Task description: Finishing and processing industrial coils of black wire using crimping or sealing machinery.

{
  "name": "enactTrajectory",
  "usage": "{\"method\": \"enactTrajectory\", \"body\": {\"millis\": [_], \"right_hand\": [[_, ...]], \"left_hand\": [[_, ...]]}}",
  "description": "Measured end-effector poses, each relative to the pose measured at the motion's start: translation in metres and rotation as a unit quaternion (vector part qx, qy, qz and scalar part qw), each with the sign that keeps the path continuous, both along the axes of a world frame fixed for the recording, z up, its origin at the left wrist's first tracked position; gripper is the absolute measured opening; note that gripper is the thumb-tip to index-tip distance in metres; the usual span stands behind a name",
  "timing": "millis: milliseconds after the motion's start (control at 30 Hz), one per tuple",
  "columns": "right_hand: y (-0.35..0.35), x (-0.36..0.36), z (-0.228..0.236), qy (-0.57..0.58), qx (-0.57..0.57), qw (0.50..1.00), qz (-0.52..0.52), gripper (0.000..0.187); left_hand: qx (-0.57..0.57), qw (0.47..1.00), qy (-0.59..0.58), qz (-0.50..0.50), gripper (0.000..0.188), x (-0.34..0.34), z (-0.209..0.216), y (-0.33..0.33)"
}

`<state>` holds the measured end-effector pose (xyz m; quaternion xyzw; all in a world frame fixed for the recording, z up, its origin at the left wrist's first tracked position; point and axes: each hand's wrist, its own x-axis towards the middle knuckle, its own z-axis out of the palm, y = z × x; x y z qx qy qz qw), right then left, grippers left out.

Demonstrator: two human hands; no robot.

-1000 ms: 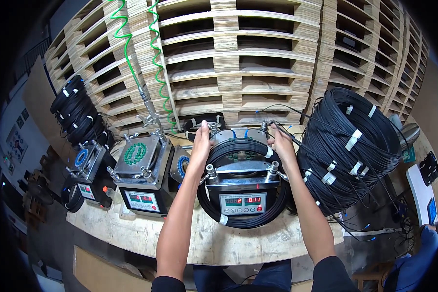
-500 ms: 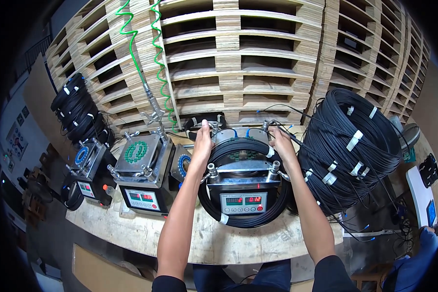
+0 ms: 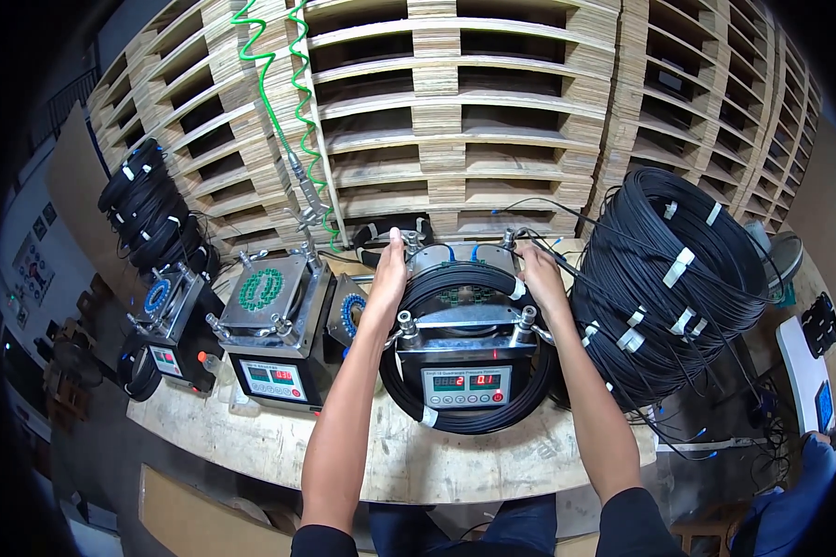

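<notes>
In front of me stands a polishing machine [image 3: 466, 344] with a lit red display panel [image 3: 464, 384] and metal corner posts. A coil of black cable [image 3: 474, 425] is looped around it, hanging below the panel and passing over its top plate, tied with white tape. Blue connectors show at the back of the plate. My left hand [image 3: 390, 275] is closed at the far left corner post, thumb up, its other fingers mostly hidden. At the far right corner post, my right hand [image 3: 541, 277] is closed with curled fingers. What either hand grips is hidden.
Two similar machines [image 3: 267, 320] [image 3: 164, 316] stand to the left. A tall stack of black cable coils [image 3: 664, 288] is close on the right, loose ends trailing. An air gun [image 3: 308, 197] hangs from a green spiral hose [image 3: 267, 88] before wooden pallets [image 3: 434, 97]. A person's blue sleeve [image 3: 790, 492] shows lower right.
The hanging air gun has swung to the right and up a little. The readout on the front machine's panel has changed. My hands stay at the same corners, almost still.
</notes>
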<state>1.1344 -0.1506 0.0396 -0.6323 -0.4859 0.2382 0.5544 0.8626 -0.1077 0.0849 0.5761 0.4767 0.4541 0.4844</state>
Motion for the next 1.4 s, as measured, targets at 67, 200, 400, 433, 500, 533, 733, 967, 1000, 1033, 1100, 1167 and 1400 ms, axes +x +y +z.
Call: {"method": "enactTrajectory", "body": {"millis": [67, 200, 400, 433, 500, 533, 733, 967, 1000, 1033, 1100, 1167, 1400], "right_hand": [[-0.005, -0.012, 0.009, 0.010, -0.018, 1.000, 0.012, 0.045], [-0.010, -0.014, 0.013, 0.033, -0.007, 0.999, 0.033, 0.050], [-0.016, -0.024, 0.022, 0.105, -0.011, 0.994, 0.017, 0.048], [-0.015, -0.021, 0.020, 0.105, -0.011, 0.994, 0.015, 0.048], [-0.013, -0.015, 0.015, 0.100, -0.012, 0.995, -0.004, 0.048], [-0.012, -0.016, 0.014, 0.101, -0.012, 0.995, -0.001, 0.048], [-0.011, -0.012, 0.012, 0.044, -0.045, 0.997, -0.038, 0.049], [-0.011, -0.022, 0.016, 0.067, -0.001, 0.998, 0.020, 0.049], [-0.012, -0.026, 0.018, 0.075, 0.004, 0.997, 0.022, 0.049], [-0.012, -0.023, 0.017, 0.074, 0.004, 0.997, 0.020, 0.049], [-0.011, -0.015, 0.015, 0.072, -0.030, 0.997, 0.012, 0.049], [-0.012, -0.012, 0.016, 0.065, -0.039, 0.997, 0.005, 0.050], [-0.019, -0.022, 0.026, 0.020, -0.036, 0.999, -0.014, 0.053]], "left_hand": [[-0.001, 1.000, -0.001, 0.021, 0.093, -0.004, -0.004, -0.001], [-0.029, 0.999, 0.012, 0.007, 0.094, -0.002, 0.003, -0.005], [-0.032, 0.999, -0.027, 0.014, 0.097, -0.007, 0.003, -0.006], [-0.032, 0.999, -0.027, 0.013, 0.097, -0.006, 0.004, -0.007], [-0.037, 0.999, 0.001, -0.003, 0.106, -0.002, 0.007, -0.008], [-0.037, 0.999, 0.002, -0.001, 0.106, -0.005, 0.003, -0.005], [-0.045, 0.999, 0.027, -0.010, 0.108, -0.002, 0.009, -0.011], [-0.028, 1.000, 0.007, 0.009, 0.096, -0.006, 0.002, -0.005], [-0.032, 0.999, 0.009, 0.012, 0.103, -0.009, -0.001, -0.003], [-0.033, 0.999, 0.008, 0.010, 0.103, -0.007, 0.001, -0.004], [-0.048, 0.999, 0.018, 0.003, 0.103, -0.004, 0.005, -0.007], [-0.042, 0.999, 0.018, 0.006, 0.102, 0.000, 0.007, -0.010], [-0.009, 1.000, 0.002, 0.006, 0.097, -0.006, -0.019, 0.018]]}}
